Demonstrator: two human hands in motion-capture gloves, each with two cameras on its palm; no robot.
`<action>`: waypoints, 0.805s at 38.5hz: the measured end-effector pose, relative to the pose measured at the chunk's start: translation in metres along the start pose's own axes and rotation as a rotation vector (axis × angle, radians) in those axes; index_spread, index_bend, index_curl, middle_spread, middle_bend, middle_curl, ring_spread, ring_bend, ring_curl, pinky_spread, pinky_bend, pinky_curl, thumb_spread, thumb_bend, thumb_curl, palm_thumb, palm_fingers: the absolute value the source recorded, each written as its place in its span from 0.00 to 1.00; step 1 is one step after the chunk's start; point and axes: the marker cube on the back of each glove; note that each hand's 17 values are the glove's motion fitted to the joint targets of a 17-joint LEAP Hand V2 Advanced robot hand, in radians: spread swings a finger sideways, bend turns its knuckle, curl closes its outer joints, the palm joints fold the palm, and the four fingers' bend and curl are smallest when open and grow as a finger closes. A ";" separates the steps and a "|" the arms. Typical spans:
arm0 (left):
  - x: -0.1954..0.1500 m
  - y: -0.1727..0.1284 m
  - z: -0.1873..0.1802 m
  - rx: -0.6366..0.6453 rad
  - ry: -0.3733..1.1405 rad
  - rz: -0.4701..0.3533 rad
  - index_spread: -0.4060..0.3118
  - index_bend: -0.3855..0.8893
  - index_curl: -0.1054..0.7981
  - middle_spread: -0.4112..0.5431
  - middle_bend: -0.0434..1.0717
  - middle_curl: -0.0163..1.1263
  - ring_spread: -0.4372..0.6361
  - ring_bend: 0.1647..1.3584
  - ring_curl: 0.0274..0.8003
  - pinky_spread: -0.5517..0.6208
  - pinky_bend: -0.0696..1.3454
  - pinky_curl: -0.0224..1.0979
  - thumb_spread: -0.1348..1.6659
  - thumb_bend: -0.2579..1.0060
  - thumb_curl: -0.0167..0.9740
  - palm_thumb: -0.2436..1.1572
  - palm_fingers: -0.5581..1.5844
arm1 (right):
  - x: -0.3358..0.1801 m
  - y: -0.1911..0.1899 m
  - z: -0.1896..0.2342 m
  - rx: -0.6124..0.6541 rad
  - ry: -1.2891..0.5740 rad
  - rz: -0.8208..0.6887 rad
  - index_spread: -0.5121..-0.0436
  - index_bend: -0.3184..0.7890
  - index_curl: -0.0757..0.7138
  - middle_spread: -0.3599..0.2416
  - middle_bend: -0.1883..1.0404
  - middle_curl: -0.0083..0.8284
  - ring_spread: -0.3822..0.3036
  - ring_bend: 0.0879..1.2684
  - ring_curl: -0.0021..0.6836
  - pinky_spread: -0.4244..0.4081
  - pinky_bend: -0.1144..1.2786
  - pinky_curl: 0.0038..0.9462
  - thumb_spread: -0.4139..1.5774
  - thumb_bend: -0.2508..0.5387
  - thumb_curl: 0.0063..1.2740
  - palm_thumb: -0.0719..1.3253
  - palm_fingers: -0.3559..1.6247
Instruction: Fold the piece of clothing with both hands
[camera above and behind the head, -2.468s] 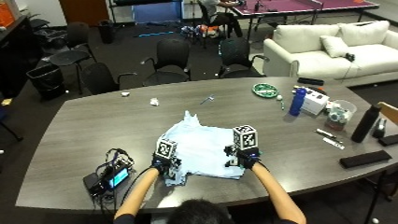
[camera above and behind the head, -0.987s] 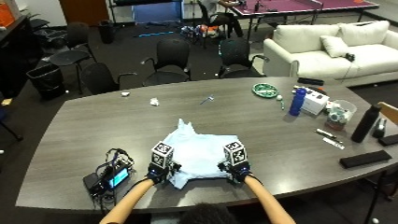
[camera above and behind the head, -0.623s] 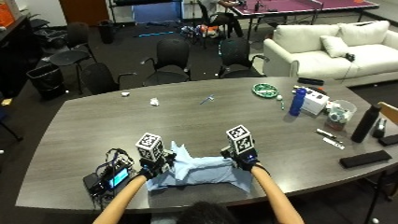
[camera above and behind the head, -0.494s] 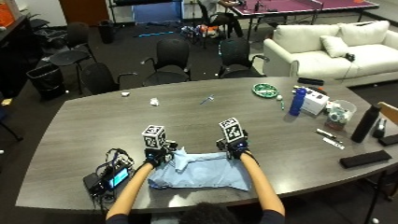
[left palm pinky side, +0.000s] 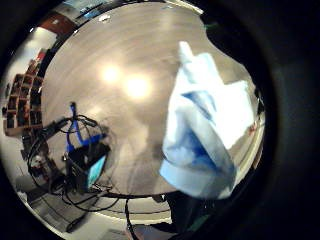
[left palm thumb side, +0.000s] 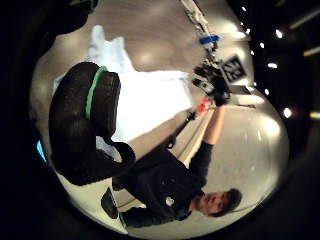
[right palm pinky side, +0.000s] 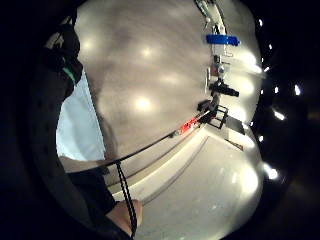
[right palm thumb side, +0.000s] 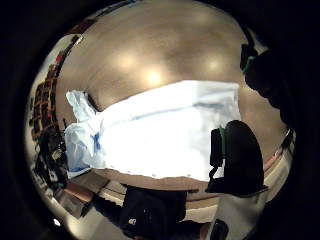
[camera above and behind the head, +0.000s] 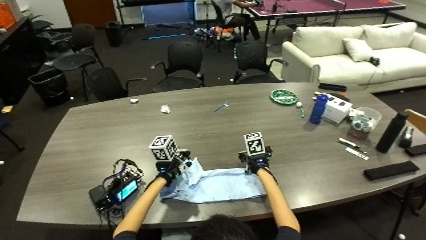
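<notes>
The person wears a black glove on the left hand (camera above and behind the head: 169, 169) and another on the right hand (camera above and behind the head: 254, 162), each ending at the wrist, with the forearms bare below. Green trim edges the glove fingers (left palm thumb side: 95, 90) in the left thumb side palm view. That view also shows a dark short-sleeved top with a small pale chest mark and a dark cap.

Both forearms reach forward, left hand (camera above and behind the head: 169, 168) and right hand (camera above and behind the head: 254, 161) level, fingers curled closed in a pinch.
</notes>
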 end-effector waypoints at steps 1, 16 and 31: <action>0.000 0.001 0.004 0.000 -0.027 -0.012 0.40 0.47 0.53 0.37 0.20 0.40 0.38 0.25 0.46 0.55 0.15 0.33 0.87 0.21 0.31 0.49 0.52 | 0.002 0.001 0.003 -0.004 -0.001 0.009 0.56 0.37 0.54 0.30 0.30 0.58 0.26 0.29 0.61 0.21 0.45 0.39 0.68 0.28 0.48 0.73 0.69; 0.013 0.045 0.108 -0.104 -0.341 -0.243 0.38 0.59 0.62 0.41 0.20 0.40 0.45 0.20 0.45 0.62 0.11 0.27 0.86 0.20 0.30 0.46 0.52 | -0.006 -0.033 0.072 0.044 -0.208 0.167 0.72 0.25 0.34 0.50 0.29 0.51 0.33 0.42 0.66 0.29 0.62 0.45 0.82 0.28 0.35 0.47 0.65; -0.025 0.004 0.085 -0.054 -0.303 -0.365 0.39 0.48 0.60 0.46 0.18 0.36 0.51 0.25 0.43 0.64 0.19 0.26 0.83 0.18 0.29 0.41 0.50 | -0.019 -0.034 0.064 0.195 -0.123 0.170 0.66 0.45 0.36 0.32 0.47 0.60 0.20 0.50 0.67 0.12 0.51 0.39 0.78 0.45 0.38 0.73 0.85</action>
